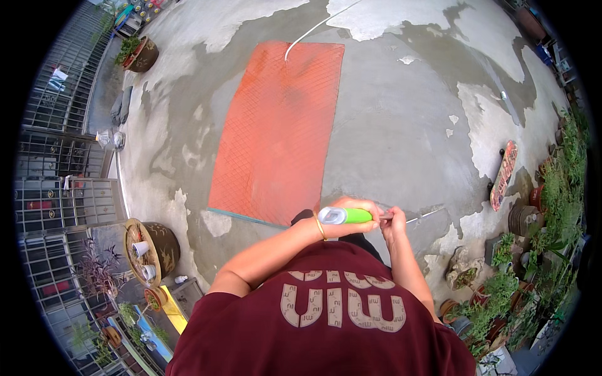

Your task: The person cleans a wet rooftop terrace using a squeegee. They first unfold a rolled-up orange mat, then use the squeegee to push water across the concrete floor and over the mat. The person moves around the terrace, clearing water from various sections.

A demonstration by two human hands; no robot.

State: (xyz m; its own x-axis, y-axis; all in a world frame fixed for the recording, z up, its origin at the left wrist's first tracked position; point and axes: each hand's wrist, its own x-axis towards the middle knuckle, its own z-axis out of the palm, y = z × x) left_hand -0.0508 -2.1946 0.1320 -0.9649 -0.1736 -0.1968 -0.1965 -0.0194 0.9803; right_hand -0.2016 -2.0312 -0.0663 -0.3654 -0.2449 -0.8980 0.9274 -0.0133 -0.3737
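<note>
My left hand (352, 216) is closed around a long-handled tool with a green and clear plastic grip (348, 215), whose far end is hidden. My right hand (393, 221) grips the same tool's grey shaft, just right of the left hand. Beyond my hands an orange-red mat (287, 136) with a crosshatched surface lies flat on wet concrete (400, 122). A white hose (312, 29) runs from the top of the view onto the mat's far end. A thin white line shows on the ground right of my right hand; I cannot tell what it is.
A skateboard (503, 176) lies at the right, near many potted plants (564, 188). Large planters (160, 251) and a plastic bottle (111, 140) stand at the left beside a metal grille (66, 155). A yellow board (173, 310) is at lower left.
</note>
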